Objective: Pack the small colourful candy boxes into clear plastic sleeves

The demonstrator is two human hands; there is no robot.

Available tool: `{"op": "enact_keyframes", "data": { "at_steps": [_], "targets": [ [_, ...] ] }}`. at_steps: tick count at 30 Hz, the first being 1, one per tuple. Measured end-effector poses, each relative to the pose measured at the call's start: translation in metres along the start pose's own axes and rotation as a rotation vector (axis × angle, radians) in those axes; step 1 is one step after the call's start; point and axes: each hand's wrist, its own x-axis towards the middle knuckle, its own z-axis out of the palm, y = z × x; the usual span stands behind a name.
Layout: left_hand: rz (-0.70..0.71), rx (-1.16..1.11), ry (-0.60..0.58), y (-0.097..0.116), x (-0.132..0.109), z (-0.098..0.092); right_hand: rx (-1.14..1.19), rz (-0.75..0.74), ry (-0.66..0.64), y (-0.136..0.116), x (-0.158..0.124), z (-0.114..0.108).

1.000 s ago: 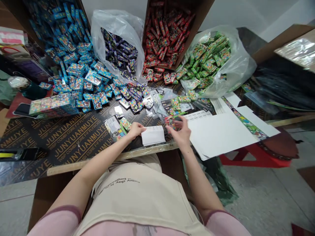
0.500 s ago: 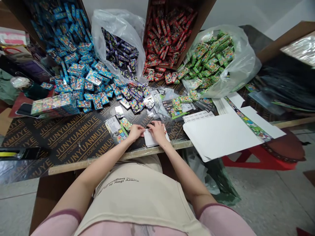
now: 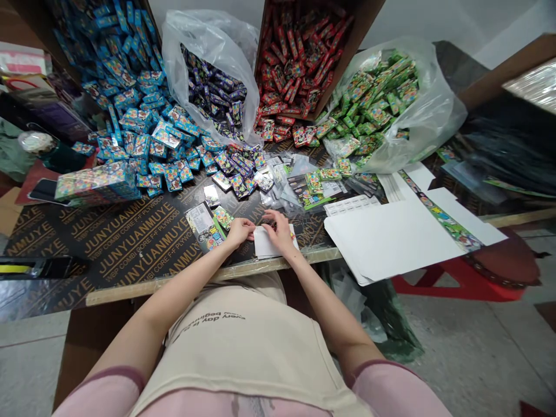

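One view only, from the head, looking forward and steeply down over the wearer's own chest and arms. The table (image 3: 130, 243) edge sits close below; the far heaps of packets (image 3: 143, 127) fill the top of the frame, bowed by the wide lens. Floor (image 3: 469, 336) shows at right.

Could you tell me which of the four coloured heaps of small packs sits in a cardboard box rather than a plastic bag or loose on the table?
The red packs: they fill the brown cardboard box at top centre. The purple and green heaps lie in clear bags.
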Motion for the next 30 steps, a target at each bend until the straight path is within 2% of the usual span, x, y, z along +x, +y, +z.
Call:
{"op": "enact_keyframes", "data": {
  "at_steps": [2, 4, 10, 14, 18, 22, 24, 25, 26, 28, 29, 30],
  "targets": [
    [-0.003, -0.005, -0.009, 0.000, 0.000, 0.000, -0.063, -0.049, -0.094, -0.005, -0.002, 0.005],
    [-0.007, -0.008, -0.009, 0.001, -0.001, 0.000, -0.123, -0.082, -0.136, -0.008, -0.004, 0.010],
    [-0.010, -0.004, 0.016, 0.002, -0.001, 0.002, -0.108, -0.101, -0.069, -0.001, -0.003, 0.016],
    [-0.003, 0.019, 0.022, 0.000, 0.002, 0.000, -0.122, -0.106, -0.104, 0.003, -0.002, 0.019],
    [0.022, 0.066, 0.018, -0.003, 0.003, 0.002, -0.133, -0.131, -0.073, 0.003, -0.005, 0.021],
    [0.086, 0.138, 0.010, 0.006, -0.005, 0.000, -0.100, -0.106, -0.024, 0.000, -0.008, 0.020],
    [0.193, 0.191, 0.038, 0.019, -0.013, -0.015, -0.111, -0.093, 0.032, -0.003, -0.009, 0.019],
    [0.281, 0.238, 0.092, 0.027, -0.017, -0.028, -0.119, -0.091, 0.056, -0.004, -0.009, 0.018],
    [0.394, 0.309, 0.177, 0.035, -0.021, -0.044, -0.126, -0.091, 0.074, -0.004, -0.009, 0.018],
    [0.581, 0.489, 0.442, 0.049, -0.028, -0.084, -0.125, -0.083, 0.094, -0.005, -0.008, 0.018],
    [0.603, 0.569, 0.560, 0.053, -0.030, -0.105, -0.112, -0.078, 0.104, -0.005, -0.008, 0.018],
    [0.596, 0.632, 0.623, 0.056, -0.031, -0.125, -0.090, -0.073, 0.113, -0.005, -0.008, 0.018]
  ]
}}
